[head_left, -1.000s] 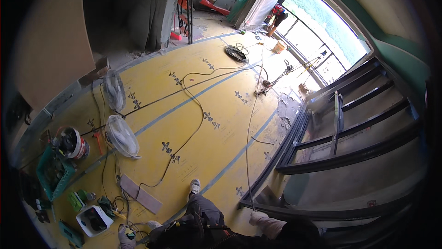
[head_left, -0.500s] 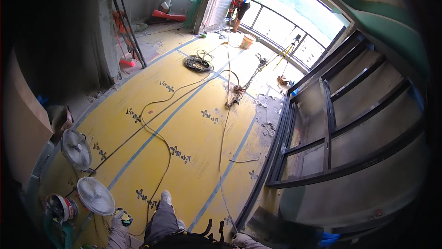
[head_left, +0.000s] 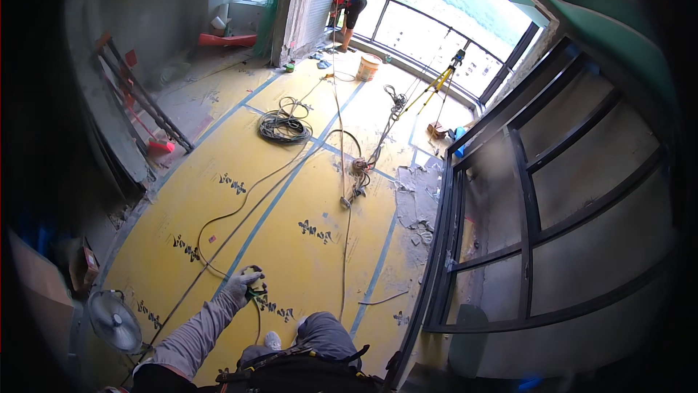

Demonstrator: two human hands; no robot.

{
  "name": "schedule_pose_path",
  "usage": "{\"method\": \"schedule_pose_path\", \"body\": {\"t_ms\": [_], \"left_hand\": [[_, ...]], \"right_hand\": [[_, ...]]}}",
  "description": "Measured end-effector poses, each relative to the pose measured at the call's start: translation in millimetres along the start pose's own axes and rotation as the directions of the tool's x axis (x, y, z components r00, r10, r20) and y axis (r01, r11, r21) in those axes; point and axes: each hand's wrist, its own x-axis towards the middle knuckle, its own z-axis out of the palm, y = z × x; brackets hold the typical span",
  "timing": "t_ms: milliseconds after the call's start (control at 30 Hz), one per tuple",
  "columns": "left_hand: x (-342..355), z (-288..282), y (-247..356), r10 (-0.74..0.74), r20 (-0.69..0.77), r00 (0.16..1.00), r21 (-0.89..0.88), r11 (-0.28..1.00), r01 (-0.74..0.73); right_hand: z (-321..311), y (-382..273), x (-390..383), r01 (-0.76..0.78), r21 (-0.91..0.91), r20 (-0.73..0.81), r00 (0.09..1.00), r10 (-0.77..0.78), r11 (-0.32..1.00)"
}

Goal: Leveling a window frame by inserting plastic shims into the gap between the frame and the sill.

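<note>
My left hand [head_left: 240, 287], in a grey glove, reaches forward over the yellow floor sheeting [head_left: 291, 197] from the lower left. Its fingers are curled round a small black and green object [head_left: 255, 293], mostly covered by the glove, so its kind is unclear. A thin dark cable [head_left: 212, 268] snakes along the sheeting and passes under or behind that hand. My right hand is out of sight. My legs and a shoe [head_left: 273, 341] show below a black waist bag [head_left: 305, 373].
Ahead lie a coiled cable [head_left: 283, 127] and tangled cords [head_left: 360, 167]. An orange bucket [head_left: 368, 67], a yellow tripod [head_left: 436, 87] and a bending person [head_left: 347, 15] are near the railing. Dark metal frames [head_left: 525, 211] line the right; a fan [head_left: 115, 322] stands lower left.
My left hand has swung forward and up from beside the fans, still gripping the small object. My right hand has left the view. I have stepped forward, and the second fan is out of sight.
</note>
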Motion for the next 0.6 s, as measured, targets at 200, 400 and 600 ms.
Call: {"method": "schedule_pose_path", "body": {"t_ms": [200,400,600], "left_hand": [[171.7,176.0,87.4,-0.059,0.165,0.984,-0.002,0.998,0.06],[317.3,279.0,132.8,-0.168,0.212,0.963,-0.261,0.94,0.221],[454.3,366.7,207.6,-0.148,0.192,0.97,-0.44,0.87,0.22]], "right_hand": [[-95.0,-57.2,152.9,-0.008,0.086,-0.069,0.998,0.014,0.996],[-239.9,-124.4,275.3,-0.01,0.239,-0.285,0.955,0.08,0.971],[-534.5,-404.7,349.4,0.466,0.715,-0.123,0.818,-0.562,0.521]]}}
